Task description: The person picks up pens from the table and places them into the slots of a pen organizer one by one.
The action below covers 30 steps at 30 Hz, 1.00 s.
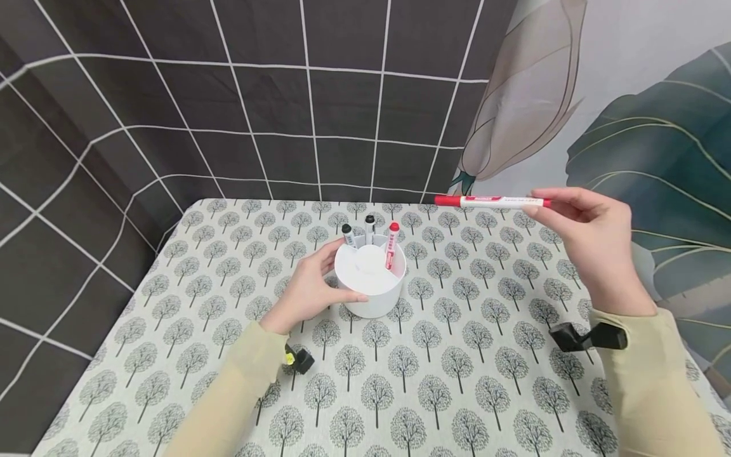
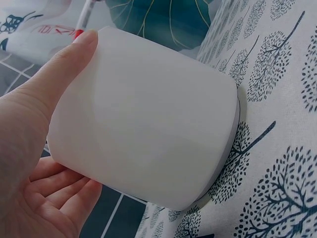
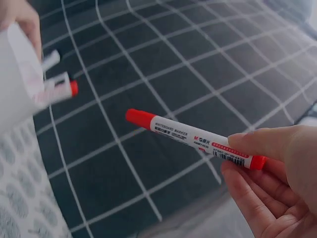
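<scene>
A white round pen holder (image 1: 374, 303) stands on the table, with compartments inside its rim. Two black-capped markers (image 1: 370, 230) and one red-capped marker (image 1: 391, 246) poke up out of it. My left hand (image 1: 308, 282) grips the holder from its left side, thumb on the near wall and fingers round the far side; the left wrist view shows the thumb (image 2: 74, 62) at the rim. Up to the right, my right hand (image 1: 596, 238) pinches a red whiteboard marker (image 1: 497, 202) near its tail end. That marker lies level in the air, red cap pointing left toward the holder's side.
A pale cloth (image 1: 434, 406) printed with dark trees covers the table. Behind and to the left hangs a dark curtain (image 1: 257, 101) with a white grid. A leaf-patterned curtain (image 1: 657, 139) hangs at the right, close to my right hand.
</scene>
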{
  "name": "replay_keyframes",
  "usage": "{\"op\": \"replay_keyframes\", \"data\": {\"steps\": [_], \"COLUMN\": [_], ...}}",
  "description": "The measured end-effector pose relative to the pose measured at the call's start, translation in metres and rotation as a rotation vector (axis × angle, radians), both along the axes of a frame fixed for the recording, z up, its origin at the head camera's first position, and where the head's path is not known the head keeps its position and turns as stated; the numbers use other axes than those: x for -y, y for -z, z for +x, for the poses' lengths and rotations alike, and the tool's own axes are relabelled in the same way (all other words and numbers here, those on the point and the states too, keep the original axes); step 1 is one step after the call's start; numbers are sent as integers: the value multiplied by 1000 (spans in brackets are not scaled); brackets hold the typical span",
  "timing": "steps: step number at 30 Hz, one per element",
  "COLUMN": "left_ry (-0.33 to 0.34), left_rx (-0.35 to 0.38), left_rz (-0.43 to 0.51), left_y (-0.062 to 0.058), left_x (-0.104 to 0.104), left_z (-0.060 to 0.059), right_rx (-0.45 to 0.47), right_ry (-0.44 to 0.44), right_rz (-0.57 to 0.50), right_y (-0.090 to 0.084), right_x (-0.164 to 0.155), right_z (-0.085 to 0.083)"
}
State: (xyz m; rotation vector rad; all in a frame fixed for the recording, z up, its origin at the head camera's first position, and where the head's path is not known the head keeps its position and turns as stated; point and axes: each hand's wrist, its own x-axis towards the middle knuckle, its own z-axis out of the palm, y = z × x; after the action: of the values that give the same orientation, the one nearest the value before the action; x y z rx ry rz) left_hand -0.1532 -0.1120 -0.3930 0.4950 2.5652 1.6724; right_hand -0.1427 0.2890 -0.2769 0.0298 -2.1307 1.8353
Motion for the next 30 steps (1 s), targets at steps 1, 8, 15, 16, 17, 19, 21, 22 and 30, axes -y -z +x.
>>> {"op": "replay_keyframes", "data": {"steps": [1,8,15,16,17,19,21,22,30], "left_ry": [-1,-6,-5,-6,-6,-7,-7,-9,-2], "left_rx": [-1,2,4,2,1,-1,0,2,3], "left_rz": [-1,-5,-6,-6,-7,-12,-13,-14,0], "left_y": [0,0,-2,-2,-2,-1,-1,-1,-2], "left_x": [0,0,0,0,1,1,1,1,0], "left_z": [0,-1,0,0,0,0,0,1,2], "right_rx": [-12,-85,-139,-151,-167,-191,-214,-223,-244], "right_ry": [-13,-84,-160,-173,-189,-218,-247,-262,-332], "right_rz": [-10,-30,-48,-46,-48,-53,-64,-72,-67], "right_y": [-2,-12,-12,-11,-11,-10,-10,-9,-5], "right_x": [3,28,49,51,54,61,67,70,85], "right_z": [1,3,1,0,-1,-2,-4,-5,-7]}}
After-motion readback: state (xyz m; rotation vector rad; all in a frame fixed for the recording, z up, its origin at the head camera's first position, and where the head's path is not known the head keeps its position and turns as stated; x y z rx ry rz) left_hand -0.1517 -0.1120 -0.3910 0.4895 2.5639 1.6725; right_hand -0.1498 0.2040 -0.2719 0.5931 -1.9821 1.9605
